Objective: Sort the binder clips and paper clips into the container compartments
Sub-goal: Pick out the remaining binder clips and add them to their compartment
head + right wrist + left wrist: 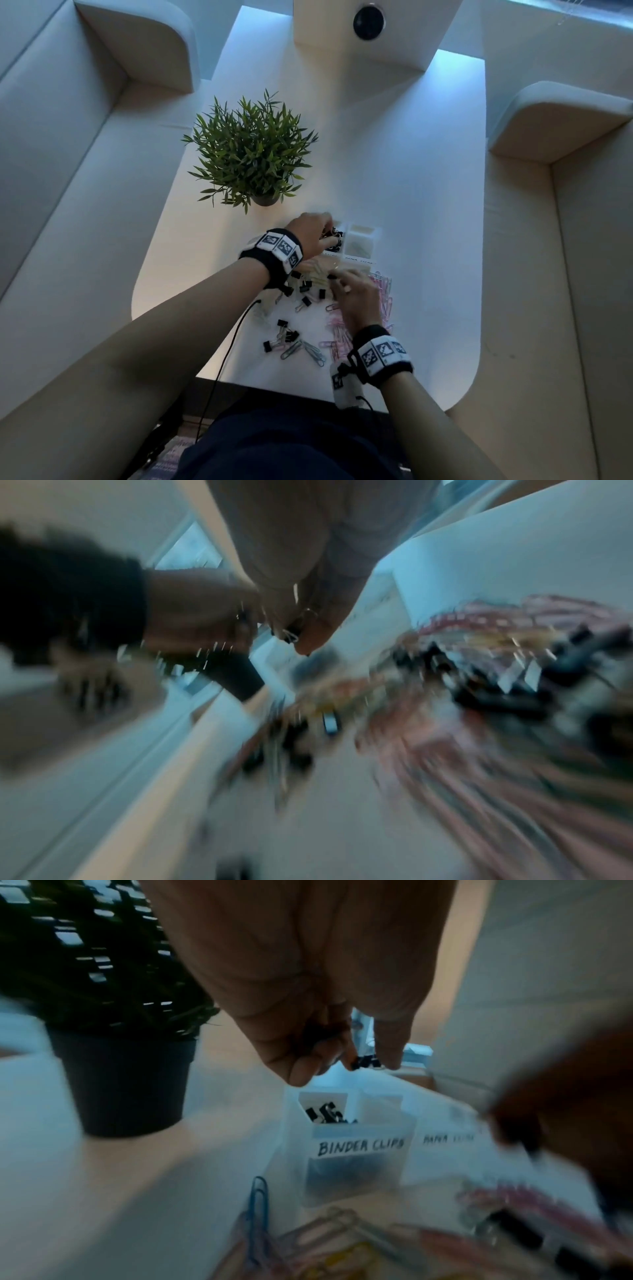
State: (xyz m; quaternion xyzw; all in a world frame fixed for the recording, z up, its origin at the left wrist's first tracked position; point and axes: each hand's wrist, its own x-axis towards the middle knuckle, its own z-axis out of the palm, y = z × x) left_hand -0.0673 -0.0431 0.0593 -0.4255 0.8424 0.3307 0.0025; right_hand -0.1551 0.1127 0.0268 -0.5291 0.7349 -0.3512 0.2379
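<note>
A clear container stands mid-table, its left compartment labelled "BINDER CLIPS" and holding several black binder clips. My left hand hovers over that compartment and pinches a black binder clip between thumb and fingers. Nearer me, my right hand is over the loose pile; in the blurred right wrist view its fingertips seem to pinch a black binder clip. Loose black binder clips and pink paper clips lie scattered in front of the container.
A potted green plant stands just left of and behind the container. More binder clips and grey paper clips lie near the table's front edge. A black cable runs from my left wrist. Padded benches flank the white table.
</note>
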